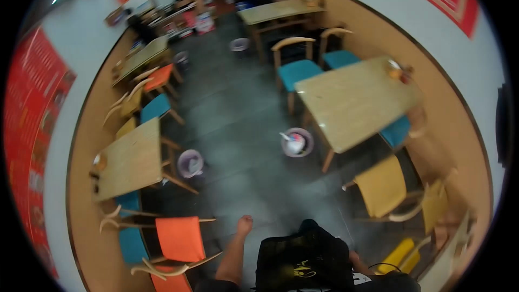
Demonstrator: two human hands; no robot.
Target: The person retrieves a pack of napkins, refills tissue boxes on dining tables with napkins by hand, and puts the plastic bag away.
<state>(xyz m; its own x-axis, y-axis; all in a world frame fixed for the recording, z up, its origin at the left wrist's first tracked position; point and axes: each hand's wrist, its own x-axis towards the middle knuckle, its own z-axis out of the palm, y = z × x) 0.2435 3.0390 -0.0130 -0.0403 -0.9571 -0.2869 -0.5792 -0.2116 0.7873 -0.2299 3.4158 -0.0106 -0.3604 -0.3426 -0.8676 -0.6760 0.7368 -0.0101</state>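
My left hand (245, 224) is stretched forward over the grey floor, its fingers apparently curled in and nothing visible in them. The nearest thing to it is an orange chair (180, 239) on the left. Low in the view, a black cloth item (303, 259) with a yellow print covers the front of my body; I cannot tell whether it is an apron or a bag. My right hand (354, 258) shows only in part beside it, and its fingers are hidden. Yellow chairs (381, 186) stand off to the right.
Wooden tables line both sides, one on the left (130, 159) and one on the right (357, 103), with teal chairs (301, 73) by them. Bins stand in the aisle: one by the right table (305, 148), another by the left (190, 163). A cluttered counter (170, 13) is at the back.
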